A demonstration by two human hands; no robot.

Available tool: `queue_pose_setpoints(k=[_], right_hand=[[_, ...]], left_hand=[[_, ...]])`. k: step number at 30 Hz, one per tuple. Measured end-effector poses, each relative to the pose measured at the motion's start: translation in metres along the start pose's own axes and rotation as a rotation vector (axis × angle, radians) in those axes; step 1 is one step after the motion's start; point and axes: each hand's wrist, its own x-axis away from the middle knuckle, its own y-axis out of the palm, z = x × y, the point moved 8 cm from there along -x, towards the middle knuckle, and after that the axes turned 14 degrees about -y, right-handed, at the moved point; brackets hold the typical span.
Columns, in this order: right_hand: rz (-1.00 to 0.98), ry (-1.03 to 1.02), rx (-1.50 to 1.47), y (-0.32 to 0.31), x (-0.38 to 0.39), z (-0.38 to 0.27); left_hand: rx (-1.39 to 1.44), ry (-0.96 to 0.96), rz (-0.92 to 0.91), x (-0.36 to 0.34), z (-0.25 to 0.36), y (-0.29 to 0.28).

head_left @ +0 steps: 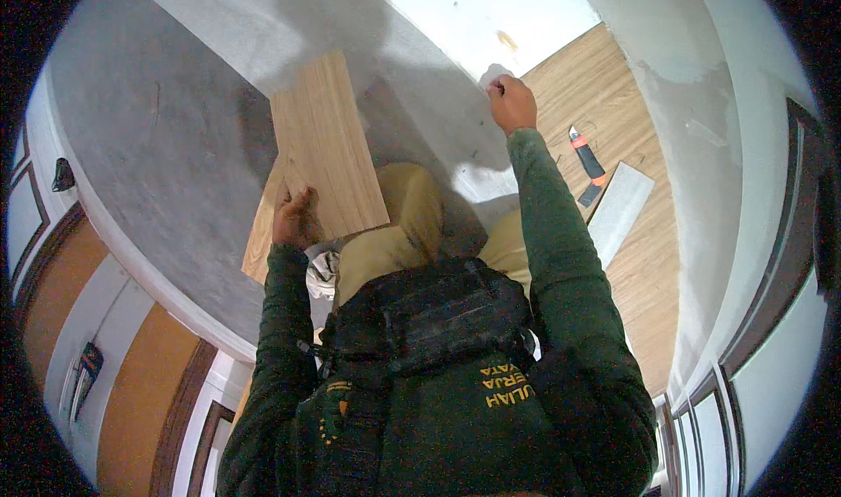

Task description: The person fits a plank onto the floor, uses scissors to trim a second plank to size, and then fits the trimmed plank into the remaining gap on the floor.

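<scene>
My left hand [298, 218] grips a wood-look floor plank [331, 138], which is tilted up in front of my left knee. A second wood-look piece [261, 234] shows behind it at the lower left; whether the hand holds that one too is unclear. Stretched forward, my right hand [513, 105] has its fingers curled together above the bare grey floor, beside the edge of the laid wood-look planks [604, 85]. Anything inside those fingers is hidden. On the laid planks to the right lies a black and orange utility knife [587, 155], blade pointing away.
A pale grey strip [623, 210] and a small dark piece [590, 196] lie near the knife. White material [324, 274] sits by my left knee. Brightly lit white floor [517, 15] spreads ahead; walls curve along both sides.
</scene>
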Motion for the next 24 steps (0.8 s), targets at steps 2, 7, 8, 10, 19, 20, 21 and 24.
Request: queue_pose_setpoints(k=[2, 7, 8, 10, 19, 20, 21, 24], right_hand=[[-0.046, 0.017, 0.092, 0.004, -0.007, -0.003], [-0.152, 0.051, 0.256, 0.018, -0.007, -0.012], [-0.147, 0.031, 0.26, 0.018, -0.009, -0.015], [-0.134, 0.001, 0.274, 0.02, -0.007, -0.014], [0.004, -0.042, 0.103, 0.007, -0.007, -0.01], [-0.022, -0.02, 0.151, 0.008, -0.009, -0.014], [-0.044, 0.002, 0.197, 0.009, -0.012, -0.016], [-0.137, 0.051, 0.273, 0.012, -0.016, -0.02]], left_hand=[[0.085, 0.003, -0.021, 0.004, 0.0, 0.001], [0.127, -0.024, -0.067, -0.001, -0.011, -0.012], [0.096, -0.037, -0.035, -0.002, -0.013, -0.016], [0.029, -0.069, 0.02, -0.004, -0.015, -0.019], [0.081, -0.124, -0.001, -0.01, -0.022, -0.015], [0.062, -0.116, -0.018, -0.012, -0.023, -0.016], [0.032, -0.09, -0.065, -0.015, -0.022, -0.016], [0.101, -0.04, -0.11, -0.012, -0.016, -0.011]])
